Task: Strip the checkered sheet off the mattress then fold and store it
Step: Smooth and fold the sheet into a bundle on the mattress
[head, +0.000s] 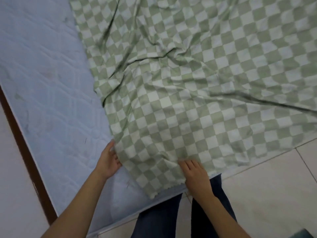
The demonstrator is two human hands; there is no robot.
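from my feed i count one green-and-white checkered fabric sheet (188, 100), rumpled and covering the right part of one pale blue quilted mattress (51, 100); the left part is bare. two hands, both at the sheet's near corner. the left hand (109, 160) sits against the sheet's left edge with its fingertips tucked at the fabric, and i can't tell if it's gripping. the right hand (195, 174) lies flat on the sheet, fingers straight. two dark blue trouser legs (154, 220) stand on the white tiled floor (265, 194). one dark brown strip (25, 143) runs along the mattress's left side.
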